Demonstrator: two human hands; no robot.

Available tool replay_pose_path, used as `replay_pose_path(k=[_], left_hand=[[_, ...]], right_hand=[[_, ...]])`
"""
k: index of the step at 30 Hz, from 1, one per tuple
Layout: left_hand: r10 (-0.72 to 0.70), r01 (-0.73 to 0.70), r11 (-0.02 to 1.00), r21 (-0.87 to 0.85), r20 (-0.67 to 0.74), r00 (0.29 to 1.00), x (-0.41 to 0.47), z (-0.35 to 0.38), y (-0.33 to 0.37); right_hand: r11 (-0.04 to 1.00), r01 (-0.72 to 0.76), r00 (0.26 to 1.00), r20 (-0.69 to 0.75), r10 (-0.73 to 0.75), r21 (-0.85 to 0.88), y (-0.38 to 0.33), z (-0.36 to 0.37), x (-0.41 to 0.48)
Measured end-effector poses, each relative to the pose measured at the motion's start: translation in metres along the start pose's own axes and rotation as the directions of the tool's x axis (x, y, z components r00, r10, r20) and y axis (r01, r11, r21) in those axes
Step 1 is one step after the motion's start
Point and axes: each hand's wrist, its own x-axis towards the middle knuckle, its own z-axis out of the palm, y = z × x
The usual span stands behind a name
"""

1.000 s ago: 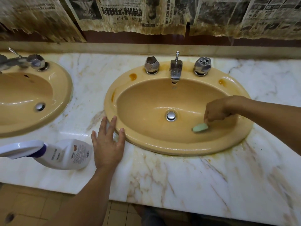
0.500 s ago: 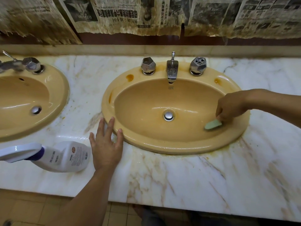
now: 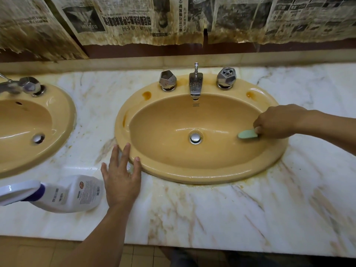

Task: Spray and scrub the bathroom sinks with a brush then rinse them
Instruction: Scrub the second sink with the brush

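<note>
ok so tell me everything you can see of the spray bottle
The spray bottle is white plastic with printed labels and barcodes, a dark blue collar and a white trigger head partly cut off at the frame's left edge. It lies on its side on the marble counter, in front of the left sink, base toward the left hand; whether they touch is unclear.

Quick headcount: two sinks, one mid-frame (image 3: 163, 130) and one cut off at the left edge (image 3: 23, 120). Two drains, centre (image 3: 195, 138) and left (image 3: 38, 138). Two spouts, top centre (image 3: 195, 83) and far left (image 3: 7, 87). Three faceted knobs (image 3: 167, 80) (image 3: 226, 78) (image 3: 30, 85). One spray bottle (image 3: 73, 193) lower left, one green brush (image 3: 247, 134) right of centre, two hands (image 3: 121, 180) (image 3: 277, 120), one marble bench (image 3: 231, 209).
</note>
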Motion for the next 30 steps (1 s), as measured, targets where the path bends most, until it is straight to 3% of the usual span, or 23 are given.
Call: replay_pose_path(k=[3,6,8,10,11,15,18,21,25,30], left_hand=[[0.002,-0.002,1.000,0.003,-0.005,1.000,0.001,0.001,-0.001],[0.007,-0.007,1.000,0.023,-0.006,1.000,0.001,0.001,-0.003],[0.010,-0.010,1.000,0.029,-0.010,1.000,0.003,0.001,-0.005],[0.016,-0.016,0.999,0.030,-0.016,1.000,0.003,0.002,-0.005],[0.022,-0.022,0.999,0.032,-0.020,1.000,0.003,0.002,-0.005],[0.000,0.000,1.000,0.022,-0.017,1.000,0.001,0.002,-0.001],[0.000,0.001,1.000,0.018,-0.024,1.000,0.000,0.002,0.001],[0.008,-0.007,1.000,0.009,-0.028,1.000,-0.001,0.002,0.001],[0.000,0.000,1.000,0.008,-0.025,1.000,0.000,0.003,0.000],[0.014,-0.014,1.000,0.011,-0.031,0.999,0.001,0.003,0.000]], right_hand=[[0.998,0.068,0.989,0.134,-0.067,-0.006,-0.010,-0.004,0.004],[0.996,-0.042,0.999,-0.027,0.040,-0.081,-0.013,-0.008,0.012],[0.997,0.065,0.994,0.080,-0.068,0.045,-0.020,-0.002,0.021],[0.948,0.136,0.959,0.201,-0.199,0.287,-0.029,0.008,0.029],[0.929,0.152,0.955,0.193,-0.226,0.337,-0.034,0.012,0.032],[0.954,0.151,0.988,-0.059,-0.141,0.258,-0.054,0.030,0.058],[0.886,0.241,0.967,-0.023,-0.253,0.396,-0.069,0.033,0.070],[0.910,0.204,0.975,-0.158,-0.156,0.360,-0.076,0.035,0.080],[0.892,0.218,0.975,-0.119,-0.186,0.395,-0.082,0.032,0.090],[0.947,0.110,0.962,-0.270,-0.026,0.303,-0.072,0.028,0.097]])
